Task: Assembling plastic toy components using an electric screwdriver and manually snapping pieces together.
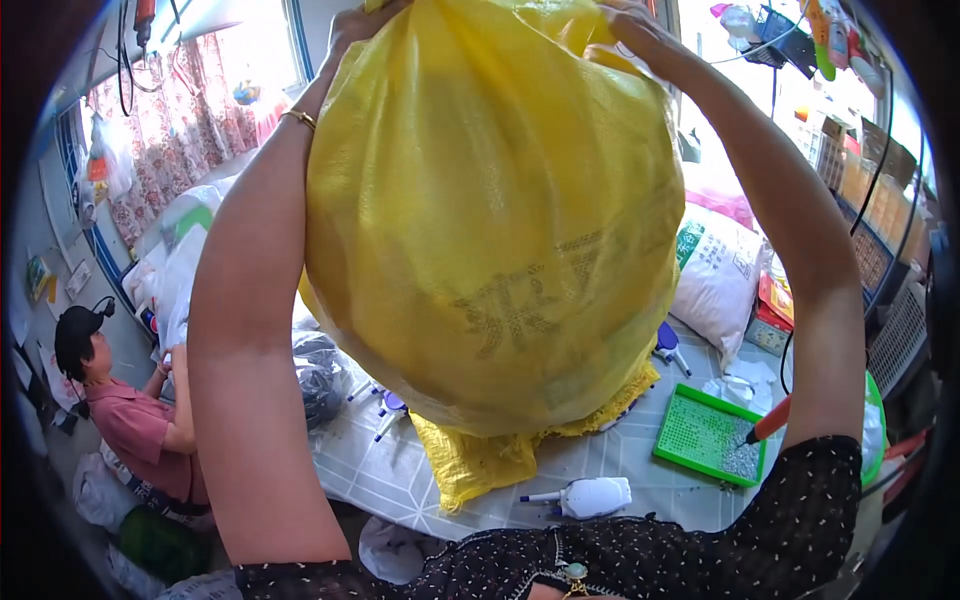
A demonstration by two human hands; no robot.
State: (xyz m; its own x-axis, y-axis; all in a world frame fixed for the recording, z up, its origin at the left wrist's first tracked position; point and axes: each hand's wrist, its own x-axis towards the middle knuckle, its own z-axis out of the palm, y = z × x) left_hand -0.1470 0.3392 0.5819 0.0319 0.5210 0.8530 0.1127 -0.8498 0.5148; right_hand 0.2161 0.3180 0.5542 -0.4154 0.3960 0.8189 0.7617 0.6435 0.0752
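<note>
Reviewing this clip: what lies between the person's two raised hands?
The yellow sack. In the head view, its upper part spans the stretch between the left hand and the right hand.

The upper edge cuts off the top of the yellow sack (490, 200) and part of the left hand (358, 28); some fingers of the right hand (636, 32) are also out of sight. What the sack contains cannot be told. It hides the middle of the worktop (395, 485) and much of the bunched yellow fabric (475, 470). The grey bits (740, 462) in the green tray (705, 469) are too small to identify
</note>
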